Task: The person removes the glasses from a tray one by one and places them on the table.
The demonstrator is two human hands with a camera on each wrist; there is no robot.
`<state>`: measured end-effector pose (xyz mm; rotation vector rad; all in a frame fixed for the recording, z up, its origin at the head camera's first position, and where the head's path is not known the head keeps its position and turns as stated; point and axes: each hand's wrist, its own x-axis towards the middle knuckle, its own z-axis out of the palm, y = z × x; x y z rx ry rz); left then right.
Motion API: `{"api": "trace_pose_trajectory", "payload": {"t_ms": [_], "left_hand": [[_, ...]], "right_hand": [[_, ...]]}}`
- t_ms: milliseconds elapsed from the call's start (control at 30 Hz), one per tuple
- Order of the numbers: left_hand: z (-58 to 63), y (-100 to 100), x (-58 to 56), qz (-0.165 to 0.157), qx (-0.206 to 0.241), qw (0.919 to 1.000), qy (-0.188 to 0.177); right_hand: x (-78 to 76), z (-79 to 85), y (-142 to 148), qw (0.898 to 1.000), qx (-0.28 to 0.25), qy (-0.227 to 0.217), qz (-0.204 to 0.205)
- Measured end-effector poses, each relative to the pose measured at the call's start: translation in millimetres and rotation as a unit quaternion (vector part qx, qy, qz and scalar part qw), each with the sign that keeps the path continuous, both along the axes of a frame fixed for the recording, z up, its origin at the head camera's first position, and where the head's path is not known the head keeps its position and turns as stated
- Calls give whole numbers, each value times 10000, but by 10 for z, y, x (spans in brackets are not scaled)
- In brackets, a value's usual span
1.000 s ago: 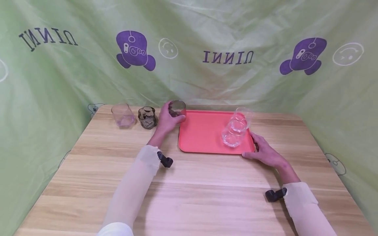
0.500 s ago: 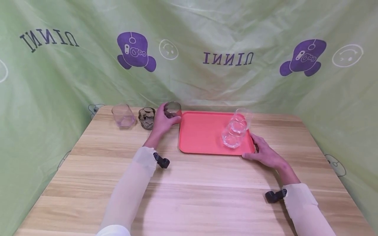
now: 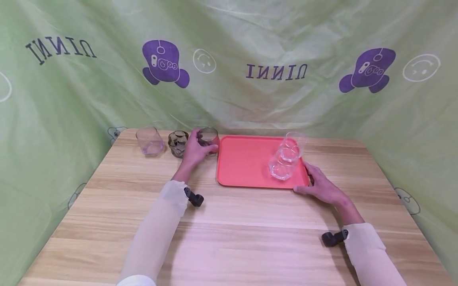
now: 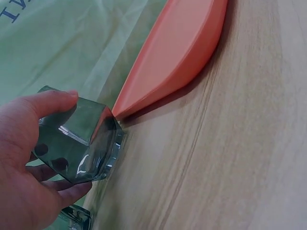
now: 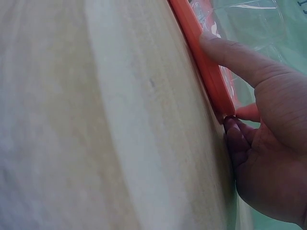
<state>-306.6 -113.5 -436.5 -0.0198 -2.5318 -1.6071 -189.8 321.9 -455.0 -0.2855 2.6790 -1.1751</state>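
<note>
A smoky grey drinking glass (image 3: 211,136) stands upright just left of the red tray (image 3: 243,167). My left hand (image 3: 195,153) grips it from the left, thumb on the near side, fingers wrapped around the far side. In the left wrist view the faceted glass (image 4: 79,136) has its base close to the tabletop, beside the tray's corner. At the tray's near right corner my right hand (image 3: 322,186) holds the rim, its thumb along the front edge and the fingers curled at the side. Two clear glasses (image 3: 280,169) stand one behind the other on the tray's right part.
Left of my left hand stands a dark wavy glass (image 3: 177,145), close to my knuckles. Farther left is a clear glass with a purplish base (image 3: 150,142). A green printed curtain (image 3: 222,99) hangs right behind the wooden table (image 3: 229,238).
My left hand has moved the smoky glass leftward off the tray's left edge and down onto the table beside it. The right hand has stayed at the tray's corner.
</note>
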Motion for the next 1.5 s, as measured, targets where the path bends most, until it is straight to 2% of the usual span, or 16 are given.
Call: {"api": "trace_pose_trajectory", "payload": {"t_ms": [567, 1033, 1133, 1267, 1367, 1500], "left_hand": [[-66, -36, 34, -144, -234, 9996, -43], [-47, -9, 63, -189, -336, 9988, 287], [-9, 7, 85, -173, -326, 9985, 393], [103, 49, 139, -102, -346, 9977, 570], [204, 96, 190, -85, -393, 9958, 822], [326, 206, 272, -276, -496, 9899, 1298]], "right_hand": [[15, -9, 7, 10000, -84, 38, 32], [28, 7, 3, 9999, -144, 37, 28], [25, 0, 8, 9999, -157, 33, 26], [18, 2, 11, 9999, -131, 28, 5], [13, 2, 10, 9999, -142, -8, -2], [15, 5, 11, 9998, -173, -17, 14]]}}
